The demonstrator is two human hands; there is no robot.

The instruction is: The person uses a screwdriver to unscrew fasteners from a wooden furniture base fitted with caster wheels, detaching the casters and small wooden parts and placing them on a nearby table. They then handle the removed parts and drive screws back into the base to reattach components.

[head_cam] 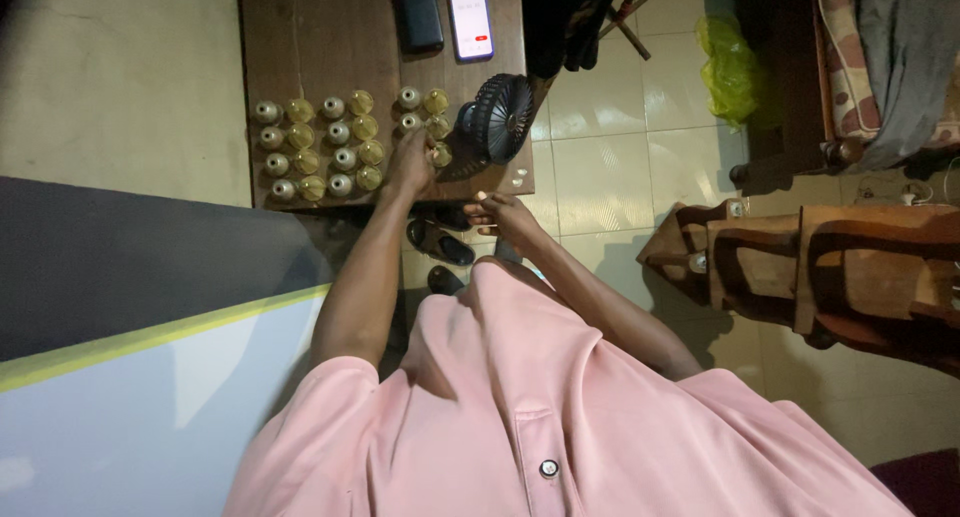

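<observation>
Fingers of the left hand [410,164] pinch a small yellowish glass bottle [441,155] on the dark wooden tabletop [330,37]; right hand [503,213] fingers curl loosely beside the black fan [497,117]

At the far edge of the dark wooden table [300,37] we see two phones side by side. The right-hand phone [470,20] lies face up with its screen lit: a tall white rectangle with rounded corners and a small red patch near its lower end. Just to its left lies the second phone [420,13], a dark rectangle showing no light; we cannot tell whether that is its screen or its back. Off to the right, on the tiled floor [600,137], a crumpled yellow-green plastic bag [730,69] sits near dark furniture.
</observation>
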